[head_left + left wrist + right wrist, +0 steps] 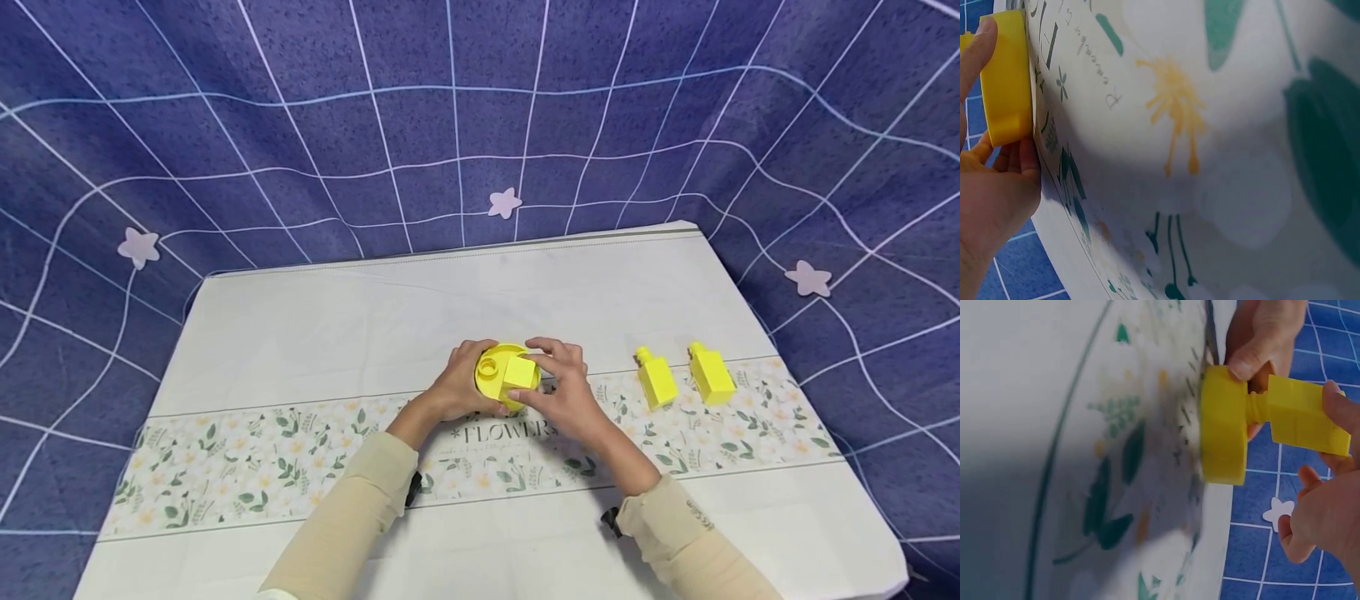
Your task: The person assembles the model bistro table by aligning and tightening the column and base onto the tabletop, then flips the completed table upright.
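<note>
The left hand (pixel 453 387) is gripping a round yellow base (pixel 491 387), thumb and fingers wrapping its side, seemingly to steady it on the surface (pixel 300 321). The right hand (pixel 570 396) is pinching a yellow block (pixel 520 372) near its upper end, a hold probably serving to keep it upright. The block's narrow, ribbed neck is pointing down and meeting the base; how firmly it is seated cannot be told. Beside it, a raised ring (pixel 487 367) is showing. To the right, two necked blocks (pixel 657 383) (pixel 712 377), smooth, boxy and plastic-looking, are lying on a floral band (pixel 247 467). Beyond, a blue, grid-lined curtain (pixel 412 133) is hanging.
</note>
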Tool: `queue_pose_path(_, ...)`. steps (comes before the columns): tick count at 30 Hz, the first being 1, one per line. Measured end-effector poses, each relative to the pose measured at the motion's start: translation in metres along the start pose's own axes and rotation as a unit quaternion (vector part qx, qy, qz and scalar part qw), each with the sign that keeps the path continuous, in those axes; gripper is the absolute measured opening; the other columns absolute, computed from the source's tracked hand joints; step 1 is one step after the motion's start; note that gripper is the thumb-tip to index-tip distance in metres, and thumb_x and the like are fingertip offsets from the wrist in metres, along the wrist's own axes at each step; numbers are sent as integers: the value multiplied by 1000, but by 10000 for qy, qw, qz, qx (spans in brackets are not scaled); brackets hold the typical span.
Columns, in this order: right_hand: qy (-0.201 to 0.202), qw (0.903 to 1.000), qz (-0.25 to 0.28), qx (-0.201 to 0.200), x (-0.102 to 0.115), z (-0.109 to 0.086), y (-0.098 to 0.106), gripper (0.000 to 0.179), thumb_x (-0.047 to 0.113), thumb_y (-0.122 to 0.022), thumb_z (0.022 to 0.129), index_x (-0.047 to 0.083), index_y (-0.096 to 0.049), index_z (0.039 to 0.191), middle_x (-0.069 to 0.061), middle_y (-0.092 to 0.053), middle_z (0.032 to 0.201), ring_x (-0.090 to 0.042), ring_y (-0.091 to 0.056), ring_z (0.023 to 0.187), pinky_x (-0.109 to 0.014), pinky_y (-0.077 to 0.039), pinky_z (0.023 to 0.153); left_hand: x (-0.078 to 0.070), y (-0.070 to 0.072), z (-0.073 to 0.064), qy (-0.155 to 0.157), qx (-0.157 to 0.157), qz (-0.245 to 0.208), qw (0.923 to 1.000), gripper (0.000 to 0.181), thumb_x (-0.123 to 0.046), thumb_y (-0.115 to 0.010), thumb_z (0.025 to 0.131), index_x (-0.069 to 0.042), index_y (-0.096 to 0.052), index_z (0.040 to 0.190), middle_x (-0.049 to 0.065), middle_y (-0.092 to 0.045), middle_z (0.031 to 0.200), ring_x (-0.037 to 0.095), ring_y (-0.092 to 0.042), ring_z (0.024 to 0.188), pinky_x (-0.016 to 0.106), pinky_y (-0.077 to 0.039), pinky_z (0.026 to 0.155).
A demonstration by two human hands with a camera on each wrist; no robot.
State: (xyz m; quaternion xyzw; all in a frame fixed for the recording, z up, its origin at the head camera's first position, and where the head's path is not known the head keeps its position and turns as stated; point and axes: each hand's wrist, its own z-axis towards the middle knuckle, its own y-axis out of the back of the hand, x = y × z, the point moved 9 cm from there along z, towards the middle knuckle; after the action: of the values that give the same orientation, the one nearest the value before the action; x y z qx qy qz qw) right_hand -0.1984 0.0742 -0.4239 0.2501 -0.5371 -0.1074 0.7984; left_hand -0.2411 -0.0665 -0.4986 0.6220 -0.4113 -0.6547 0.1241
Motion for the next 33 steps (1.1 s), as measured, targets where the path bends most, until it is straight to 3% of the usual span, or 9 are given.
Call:
queue_pose_path(5,191,9995,-112,-240,1,-3,-2,41,28,-75,69,17,-62,105,1,-43,124,-17,-26,106,-42,-18,83,0,0,0,-48,-17,-13,10000,107,-44,-84,46,-25,-28,135,-6,-34,122,10,-30,106,36,-33,92)
queue_pose_path(9,408,9970,-304,-578,6,-6,-5,35,27,-78,65,16,-58,92,0,-46,119,-17,-29,101,-40,-17,81,-2,0,0,-149,-32,24,9999,106,-50,-81,47,-25,-28,134,-5,-34,121,11,-30,107,37,-34,91)
queue_pose_path(15,318,9912,-915,-902,5,-7,-9,40,36,-75,66,14,-45,80,-6,-48,112,-19,-33,98,-40,-18,80,-2,2,0,-106,-33,51,9999,104,-55,-78,48,-25,-28,135,-5,-34,123,10,-30,107,35,-34,91)
queue_pose_path(20,202,9892,-1340,-558,1,-8,-8,53,47,-71,66,15,-52,103,-7,-41,123,-21,-31,104,-43,-18,84,-3,1,-1,-152,18,41,9999,108,-62,-74,47,-24,-26,136,-4,-34,124,12,-30,109,38,-34,92)
queue_pose_path(23,213,9940,-1061,-170,0,-8,-6,67,45,-71,67,17,-47,123,-6,-32,132,-23,-26,110,-45,-17,85,-4,0,-1,-158,42,4,9999,109,-58,-77,47,-24,-25,136,-4,-33,124,12,-30,109,40,-33,93)
queue_pose_path(25,240,9969,-752,-22,1,-6,-3,67,38,-71,69,18,-45,127,-5,-28,136,-23,-23,114,-47,-16,86,-3,1,-1,-124,31,-19,9999,107,-52,-80,47,-25,-26,136,-4,-33,124,12,-30,109,40,-32,93)
queue_pose_path(27,273,9984,-502,-33,1,-5,0,60,30,-72,71,18,-48,124,-4,-29,136,-23,-23,114,-47,-17,85,-3,1,-1,-94,0,-46,9999,106,-45,-83,47,-25,-27,135,-4,-34,124,12,-30,108,39,-32,93)
queue_pose_path(30,252,9984,-455,-206,-1,-2,1,44,27,-73,70,14,-53,107,-2,-35,131,-21,-26,110,-43,-18,83,-2,1,-1,-41,-36,-41,10000,106,-42,-84,47,-26,-28,135,-5,-34,124,11,-31,107,38,-32,93)
queue_pose_path(33,172,9978,-561,-312,-4,-1,-3,44,33,-73,69,12,-43,92,-3,-38,123,-20,-28,104,-40,-17,79,-1,1,-1,-18,-49,-48,10000,107,-43,-84,46,-25,-28,135,-5,-34,123,11,-31,106,37,-33,91)
